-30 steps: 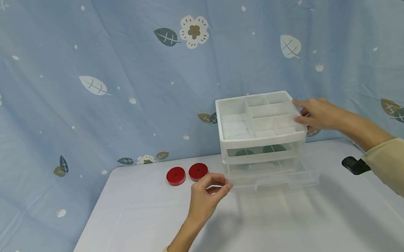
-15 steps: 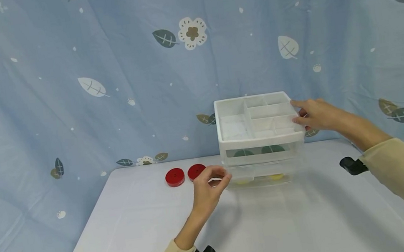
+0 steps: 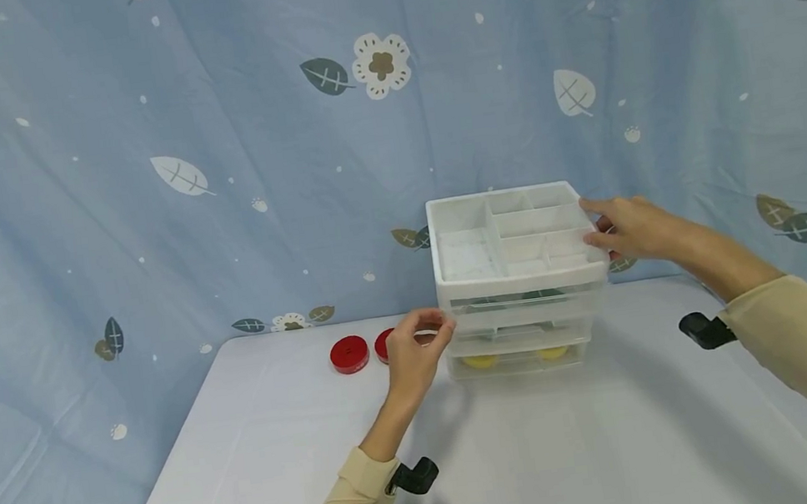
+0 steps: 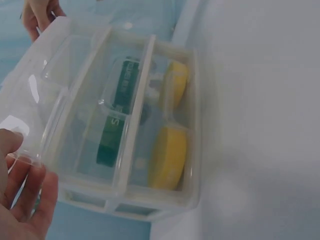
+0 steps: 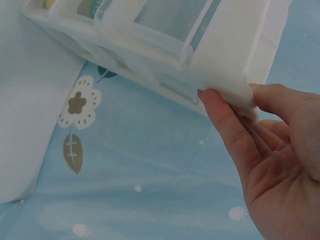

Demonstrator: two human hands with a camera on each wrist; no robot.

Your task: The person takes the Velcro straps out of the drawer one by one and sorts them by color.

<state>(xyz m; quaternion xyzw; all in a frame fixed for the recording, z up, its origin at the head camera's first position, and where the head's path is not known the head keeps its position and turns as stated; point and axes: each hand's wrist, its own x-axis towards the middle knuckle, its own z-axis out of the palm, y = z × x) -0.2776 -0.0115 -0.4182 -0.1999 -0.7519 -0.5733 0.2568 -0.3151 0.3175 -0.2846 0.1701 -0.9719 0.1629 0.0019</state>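
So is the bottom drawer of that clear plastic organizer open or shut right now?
Shut. The bottom drawer sits flush with the organizer front, two yellow discs inside. The left hand is at its left corner.

I note a translucent white drawer unit point(image 3: 516, 276), yellow discs point(image 4: 167, 155), red discs point(image 3: 350, 353), blue leaf-and-flower backdrop point(image 3: 208, 141).

Left hand point(image 3: 414, 353) is raised above the surface, forearm extended forward, fingers loosely curled with thumb and forefinger close together, holding nothing visible. Right hand point(image 3: 635, 227) is extended forward at greater height, fingers straight, thumb spread apart from them.
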